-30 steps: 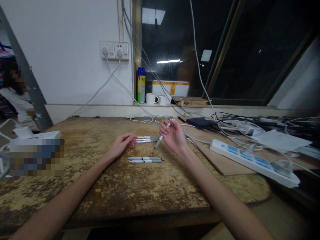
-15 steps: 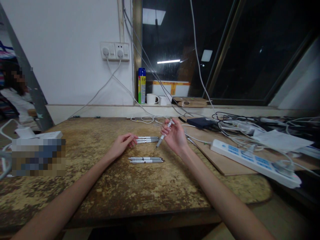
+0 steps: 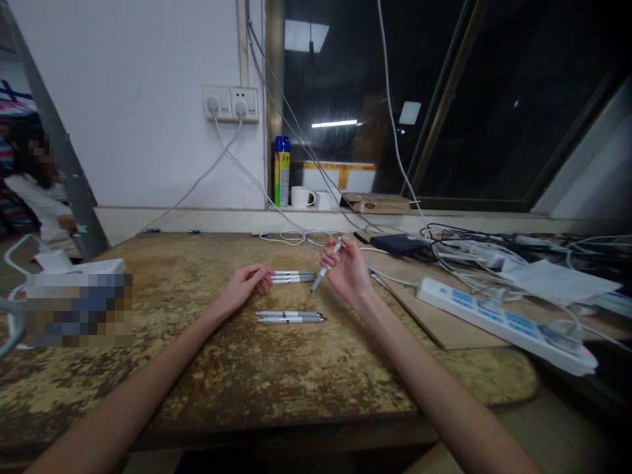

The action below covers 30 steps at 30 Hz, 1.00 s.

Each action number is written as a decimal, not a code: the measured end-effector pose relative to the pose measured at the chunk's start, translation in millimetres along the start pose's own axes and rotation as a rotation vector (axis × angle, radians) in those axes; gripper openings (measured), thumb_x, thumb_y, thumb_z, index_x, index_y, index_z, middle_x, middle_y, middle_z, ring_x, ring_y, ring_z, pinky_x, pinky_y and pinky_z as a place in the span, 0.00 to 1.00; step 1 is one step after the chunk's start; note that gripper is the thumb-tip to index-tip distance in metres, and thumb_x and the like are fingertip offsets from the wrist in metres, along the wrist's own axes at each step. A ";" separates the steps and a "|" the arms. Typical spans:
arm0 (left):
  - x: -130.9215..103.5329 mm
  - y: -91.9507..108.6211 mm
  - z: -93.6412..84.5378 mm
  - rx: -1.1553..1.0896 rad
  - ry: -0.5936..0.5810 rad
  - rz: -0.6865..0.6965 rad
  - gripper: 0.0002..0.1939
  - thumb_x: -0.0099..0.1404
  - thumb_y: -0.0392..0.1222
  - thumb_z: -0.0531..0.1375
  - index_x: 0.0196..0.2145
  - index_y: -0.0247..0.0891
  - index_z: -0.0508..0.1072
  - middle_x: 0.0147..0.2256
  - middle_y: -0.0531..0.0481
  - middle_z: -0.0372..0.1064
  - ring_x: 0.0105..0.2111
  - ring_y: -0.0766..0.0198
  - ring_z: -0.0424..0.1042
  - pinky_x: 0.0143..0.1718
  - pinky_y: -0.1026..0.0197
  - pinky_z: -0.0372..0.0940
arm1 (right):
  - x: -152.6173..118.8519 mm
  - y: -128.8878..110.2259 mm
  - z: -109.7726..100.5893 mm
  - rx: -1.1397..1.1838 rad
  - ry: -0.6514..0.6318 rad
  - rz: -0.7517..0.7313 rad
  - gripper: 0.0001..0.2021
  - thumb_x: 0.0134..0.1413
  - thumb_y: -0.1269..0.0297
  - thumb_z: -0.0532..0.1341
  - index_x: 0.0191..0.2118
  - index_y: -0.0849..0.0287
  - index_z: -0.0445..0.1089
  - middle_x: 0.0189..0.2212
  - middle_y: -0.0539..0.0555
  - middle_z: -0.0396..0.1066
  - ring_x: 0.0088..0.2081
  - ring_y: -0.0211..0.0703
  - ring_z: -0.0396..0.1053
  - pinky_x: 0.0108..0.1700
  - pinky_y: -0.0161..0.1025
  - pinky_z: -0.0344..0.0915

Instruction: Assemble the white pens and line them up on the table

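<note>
My right hand [image 3: 348, 268] grips a white and grey pen [image 3: 322, 271], tilted with its grey end pointing down to the left above the table. Several similar pens lie side by side in an upper group [image 3: 293, 277], and my left hand [image 3: 247, 284] is at their left ends, its fingers curled together; whether it pinches a pen there I cannot make out. Nearer to me, a lower group of pens [image 3: 290, 317] lies flat on the worn wooden table [image 3: 276, 375], touched by neither hand.
To the right, a white power strip [image 3: 503, 322] crosses a brown board [image 3: 434, 316], beside tangled cables and a dark flat box [image 3: 399, 244]. A spray can [image 3: 282, 172] and white mug [image 3: 300, 197] stand on the sill. A person [image 3: 37, 191] is at far left.
The whole view has shifted slightly. Both hands keep their places by the pens, and the pen is still in my right hand.
</note>
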State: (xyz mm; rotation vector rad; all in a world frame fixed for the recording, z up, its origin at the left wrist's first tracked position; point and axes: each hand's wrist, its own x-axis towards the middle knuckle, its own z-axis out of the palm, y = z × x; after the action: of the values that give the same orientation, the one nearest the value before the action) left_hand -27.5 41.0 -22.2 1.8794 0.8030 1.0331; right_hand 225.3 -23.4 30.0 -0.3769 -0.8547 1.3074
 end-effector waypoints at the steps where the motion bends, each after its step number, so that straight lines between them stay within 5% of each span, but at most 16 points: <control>1: 0.1 -0.5 0.0 0.000 -0.002 0.001 0.24 0.68 0.60 0.57 0.42 0.35 0.79 0.33 0.46 0.75 0.31 0.60 0.70 0.34 0.61 0.64 | 0.2 0.0 -0.3 0.011 0.000 0.001 0.10 0.62 0.60 0.53 0.33 0.56 0.68 0.22 0.46 0.44 0.23 0.39 0.44 0.27 0.35 0.54; 30: -0.5 0.3 1.2 0.019 -0.035 0.000 0.23 0.70 0.57 0.56 0.42 0.33 0.78 0.33 0.47 0.75 0.30 0.62 0.69 0.34 0.62 0.64 | 1.7 -2.5 -2.5 0.123 -0.010 0.017 0.13 0.66 0.61 0.52 0.33 0.58 0.68 0.20 0.45 0.46 0.22 0.36 0.48 0.25 0.30 0.57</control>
State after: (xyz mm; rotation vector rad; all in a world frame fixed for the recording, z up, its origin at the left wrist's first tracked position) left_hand -26.6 40.0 -22.5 1.9087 0.7949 0.9929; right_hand 228.9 -22.0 30.7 -0.2810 -0.7768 1.3715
